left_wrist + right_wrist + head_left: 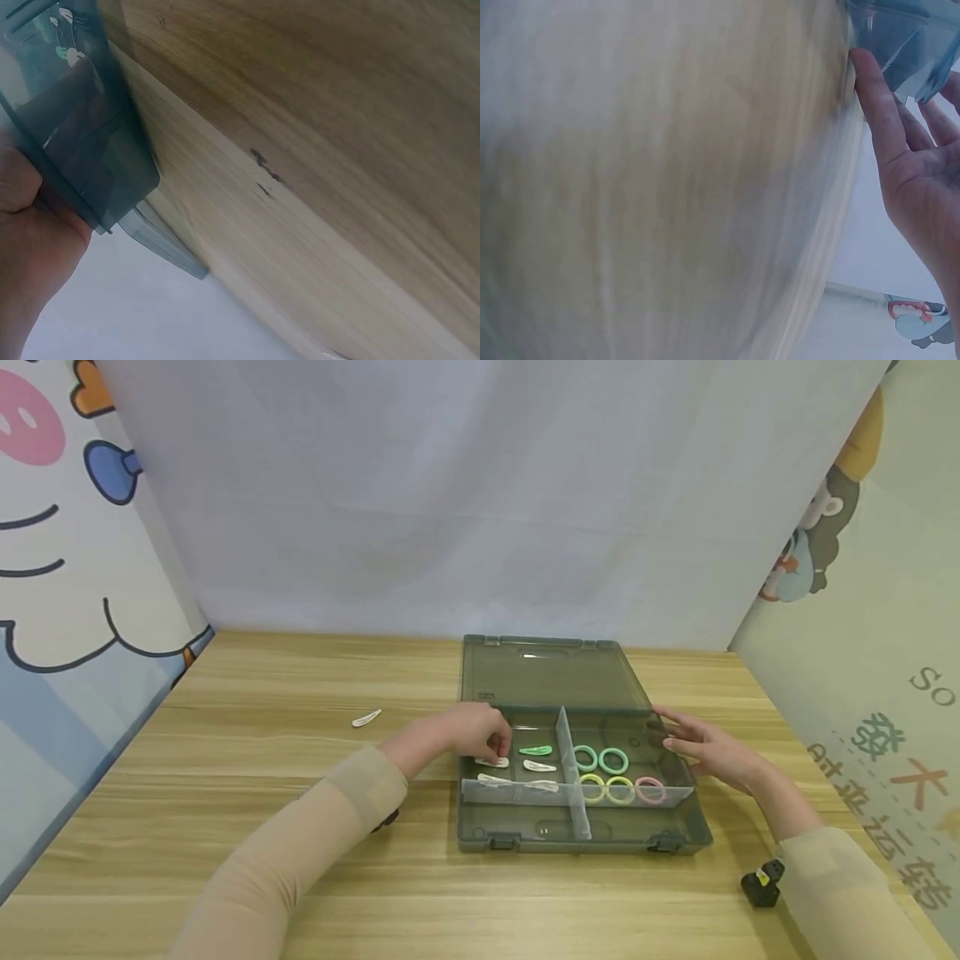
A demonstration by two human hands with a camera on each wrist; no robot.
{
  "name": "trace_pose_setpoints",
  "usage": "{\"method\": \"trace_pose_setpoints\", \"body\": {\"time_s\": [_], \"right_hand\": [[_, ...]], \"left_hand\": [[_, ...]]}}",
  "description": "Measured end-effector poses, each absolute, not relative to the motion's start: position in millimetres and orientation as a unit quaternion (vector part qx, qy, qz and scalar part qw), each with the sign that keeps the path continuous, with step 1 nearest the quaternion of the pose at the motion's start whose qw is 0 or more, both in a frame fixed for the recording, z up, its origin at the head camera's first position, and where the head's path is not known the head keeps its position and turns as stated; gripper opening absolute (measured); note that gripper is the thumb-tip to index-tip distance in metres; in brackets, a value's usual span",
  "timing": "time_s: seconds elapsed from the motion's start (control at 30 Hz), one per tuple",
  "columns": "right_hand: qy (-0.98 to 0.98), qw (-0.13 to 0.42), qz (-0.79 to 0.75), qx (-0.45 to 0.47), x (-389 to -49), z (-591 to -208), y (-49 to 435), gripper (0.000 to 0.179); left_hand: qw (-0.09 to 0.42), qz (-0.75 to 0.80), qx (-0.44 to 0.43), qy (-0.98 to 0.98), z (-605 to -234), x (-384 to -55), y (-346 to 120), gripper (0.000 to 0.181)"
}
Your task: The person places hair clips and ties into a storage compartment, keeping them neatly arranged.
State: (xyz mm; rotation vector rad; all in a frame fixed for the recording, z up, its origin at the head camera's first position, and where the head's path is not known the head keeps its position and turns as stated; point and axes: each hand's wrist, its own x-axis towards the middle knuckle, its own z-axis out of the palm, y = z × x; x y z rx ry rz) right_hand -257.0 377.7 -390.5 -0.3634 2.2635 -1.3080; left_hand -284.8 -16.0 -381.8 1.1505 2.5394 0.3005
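Note:
A translucent dark-green divided box [517, 842] stands on the table with its lid laid back. My left hand [472, 731] reaches over its left wall into the back left compartment. The thumb and fingers there pinch at a white hair clip [492, 762], which they partly cover. Beside it lie a green hair clip [536, 750] and several other white hair clips [539, 766]. On the box's right side, my right hand [712, 752] rests with extended fingers against the outer wall; the right wrist view shows its fingers [877, 105] spread along the box corner [900, 45].
Green, yellow and pink rings [613, 761] lie in the back right compartment. One loose white hair clip [367, 718] is on the table, left of the box. A small black device [762, 885] sits by the right sleeve. Behind the table hangs a pale cloth [480, 510].

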Motion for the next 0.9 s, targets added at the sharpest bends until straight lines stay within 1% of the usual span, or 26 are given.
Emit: {"method": "trace_pose_setpoints", "body": {"time_s": [0.37, 0.67, 0.9], "right_hand": [[0.832, 0.244, -0.479, -0.136, -257.7, -390.9, 377.0, 0.067], [0.835, 0.243, -0.475, -0.137, -258.3, -390.8, 377.0, 0.066], [0.836, 0.241, -0.474, -0.139, -258.5, -391.4, 378.2, 0.067]], "left_hand": [[0.158, 0.126, 0.405, 0.892, -378.9, -284.9, -18.5, 0.008], [0.146, 0.198, 0.429, 0.869, -365.7, -284.6, -30.8, 0.010], [0.133, 0.231, 0.430, 0.862, -354.1, -279.9, -39.4, 0.012]]}}
